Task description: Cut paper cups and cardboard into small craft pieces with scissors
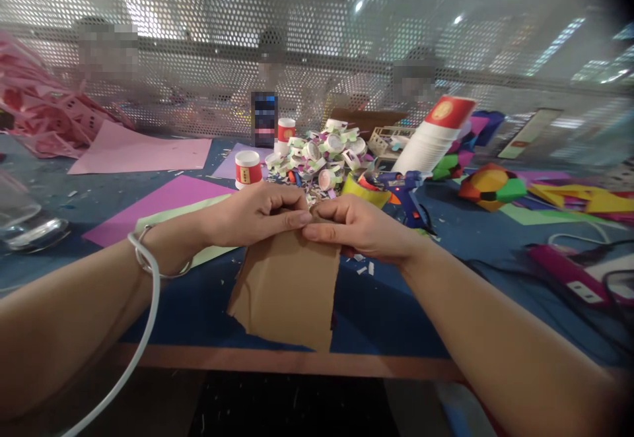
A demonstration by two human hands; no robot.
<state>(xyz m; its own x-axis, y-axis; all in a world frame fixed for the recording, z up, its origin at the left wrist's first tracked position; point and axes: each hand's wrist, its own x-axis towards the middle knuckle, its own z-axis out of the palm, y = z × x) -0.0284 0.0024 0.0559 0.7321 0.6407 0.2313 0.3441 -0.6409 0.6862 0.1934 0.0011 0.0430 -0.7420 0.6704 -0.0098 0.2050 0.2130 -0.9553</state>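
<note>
A torn-edged piece of brown cardboard [290, 285] is held up over the near edge of the blue table. My left hand [265, 214] pinches its top edge, thumb in front and fingers curled behind. Close against it, my right hand [354, 229] grips the same edge, the two thumbs nearly touching. Whatever lies between the fingertips is too small to make out. Just beyond my hands stand a red and white paper cup [248, 168] and a heap of small cut cup pieces with paper strips [327, 153].
A blue glue gun [409, 193] stands right of the heap, beside a leaning stack of paper cups [430, 136]. Pink and purple paper sheets [143, 209] lie left. A power strip [569, 275] with cables is at right. A white cable [148, 318] crosses my left wrist.
</note>
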